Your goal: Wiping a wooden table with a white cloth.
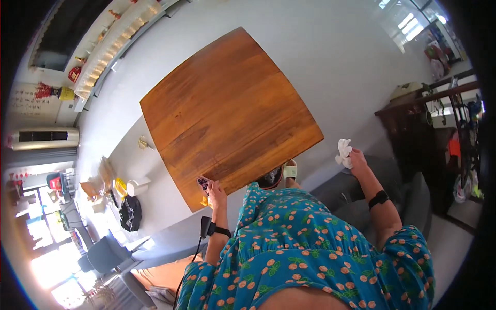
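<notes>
A wooden table (232,104) with a reddish-brown top stands before me. My left hand (217,194) is at its near left edge, closed around a small dark, patterned item (203,183), perhaps a cloth. Something small and yellow (205,200) shows beneath that hand; whether I hold it too cannot be told. Out to the right, apart from the table, my right hand (357,159) grips a crumpled white tissue (343,152). Both wrists wear black straps.
Under the near table edge is a bin lined with a dark bag (271,178), beside a slippered foot (290,169). A grey sofa (364,186) lies to the right. Leftward are a white container (137,186), a black bag (130,213) and a grey chair (106,254).
</notes>
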`<action>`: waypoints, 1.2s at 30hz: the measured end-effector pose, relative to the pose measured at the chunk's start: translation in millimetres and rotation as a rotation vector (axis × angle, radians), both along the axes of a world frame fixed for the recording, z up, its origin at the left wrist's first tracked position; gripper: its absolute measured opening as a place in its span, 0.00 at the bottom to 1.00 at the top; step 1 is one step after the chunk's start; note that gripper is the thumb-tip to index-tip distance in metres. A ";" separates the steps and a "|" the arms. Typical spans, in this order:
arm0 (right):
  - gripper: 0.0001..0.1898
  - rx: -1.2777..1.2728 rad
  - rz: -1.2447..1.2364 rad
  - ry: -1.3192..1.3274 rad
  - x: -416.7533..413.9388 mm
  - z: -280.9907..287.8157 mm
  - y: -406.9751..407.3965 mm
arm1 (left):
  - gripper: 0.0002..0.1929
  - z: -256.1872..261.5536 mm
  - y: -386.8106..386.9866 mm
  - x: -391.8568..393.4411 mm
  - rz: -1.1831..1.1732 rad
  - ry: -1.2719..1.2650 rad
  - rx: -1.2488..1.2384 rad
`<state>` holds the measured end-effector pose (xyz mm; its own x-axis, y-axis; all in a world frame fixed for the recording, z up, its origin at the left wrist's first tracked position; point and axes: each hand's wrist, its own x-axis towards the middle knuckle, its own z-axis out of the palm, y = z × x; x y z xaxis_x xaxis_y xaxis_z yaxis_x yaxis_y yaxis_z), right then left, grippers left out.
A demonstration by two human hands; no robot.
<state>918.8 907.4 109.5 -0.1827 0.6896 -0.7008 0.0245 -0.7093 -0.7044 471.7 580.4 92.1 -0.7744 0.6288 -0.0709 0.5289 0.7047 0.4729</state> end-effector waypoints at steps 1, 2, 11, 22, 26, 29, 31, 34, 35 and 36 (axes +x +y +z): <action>0.13 0.043 -0.096 -0.039 1.8 -9.4 4.5 | 0.11 6.2 2.1 3.9 -0.058 -0.027 -0.011; 0.13 0.049 -0.095 -0.046 5.3 -17.2 6.9 | 0.10 11.2 5.5 8.2 0.020 -0.099 -0.043; 0.10 -0.092 0.158 -0.082 -35.7 38.2 -41.7 | 0.13 8.0 34.6 14.3 0.004 -0.130 0.057; 0.04 -0.010 0.461 0.051 -117.7 38.9 16.1 | 0.12 14.2 11.7 52.1 0.220 -0.224 -0.111; 0.05 0.026 0.493 -0.130 -119.2 -11.1 75.9 | 0.12 26.6 25.2 86.5 0.334 -0.186 -0.069; 0.07 0.104 0.729 -0.201 -146.1 29.5 110.1 | 0.13 13.4 20.1 117.4 0.411 -0.136 -0.017; 0.09 0.053 0.779 -0.226 -133.8 9.2 152.4 | 0.13 14.0 27.7 150.3 0.442 -0.157 -0.006; 0.08 0.050 0.737 -0.282 -133.0 9.8 188.7 | 0.13 16.6 28.9 186.1 0.501 -0.239 -0.051; 0.08 0.068 0.738 -0.311 -126.4 8.7 200.1 | 0.13 19.6 26.6 197.0 0.507 -0.277 -0.080; 0.08 0.073 0.744 -0.315 -120.8 7.3 202.3 | 0.14 20.5 26.9 204.7 0.510 -0.311 -0.101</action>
<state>798.0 1109.7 116.7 -0.4134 0.5115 -0.7533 0.6762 -0.3816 -0.6302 676.5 607.3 112.7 -0.9097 0.1621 -0.3823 -0.0399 0.8823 0.4690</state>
